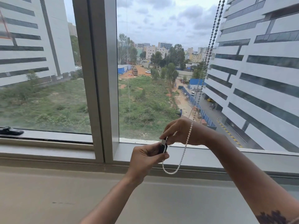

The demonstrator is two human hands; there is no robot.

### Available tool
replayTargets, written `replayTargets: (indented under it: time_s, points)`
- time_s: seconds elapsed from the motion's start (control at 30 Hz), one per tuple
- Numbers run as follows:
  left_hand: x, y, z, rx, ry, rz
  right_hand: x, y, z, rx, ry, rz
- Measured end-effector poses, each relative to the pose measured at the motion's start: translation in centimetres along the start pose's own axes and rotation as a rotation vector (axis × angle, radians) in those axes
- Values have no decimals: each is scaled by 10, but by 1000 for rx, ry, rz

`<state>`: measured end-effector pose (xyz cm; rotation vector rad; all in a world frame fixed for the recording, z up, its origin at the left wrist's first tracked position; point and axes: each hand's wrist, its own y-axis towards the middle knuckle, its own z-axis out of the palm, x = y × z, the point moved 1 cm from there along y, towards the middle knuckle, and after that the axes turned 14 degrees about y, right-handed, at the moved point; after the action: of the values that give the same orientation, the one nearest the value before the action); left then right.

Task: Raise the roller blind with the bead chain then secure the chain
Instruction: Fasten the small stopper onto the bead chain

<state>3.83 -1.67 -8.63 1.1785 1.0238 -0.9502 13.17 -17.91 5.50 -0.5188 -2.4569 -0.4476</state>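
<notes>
A white bead chain [208,54] hangs in two strands from the upper right, crosses my right wrist and ends in a loop [171,172] below my hands. My left hand [145,160] grips a small black clip [162,147] with the chain running along it. My right hand [179,131] pinches the clip's top end with thumb and fingertips. Both hands meet just in front of the lower window frame. The roller blind itself is out of view above; the glass is uncovered.
A grey vertical mullion [103,78] divides the window left of my hands. A black window handle [11,130] lies on the left sash. A wide beige sill [64,191] stretches below. Buildings and a green lot show outside.
</notes>
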Motion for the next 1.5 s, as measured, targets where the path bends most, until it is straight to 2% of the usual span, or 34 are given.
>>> replayTargets:
  time_s: [0.6,0.93,1.5]
  points:
    - [-1,-5,3,56,-16,10,8,-5,-6,44,-16,-68]
    - [-4,-8,3,53,-19,1,8,-5,-10,87,20,-17]
    - [-4,-7,1,71,1,23,10,-4,-9,93,-12,-55]
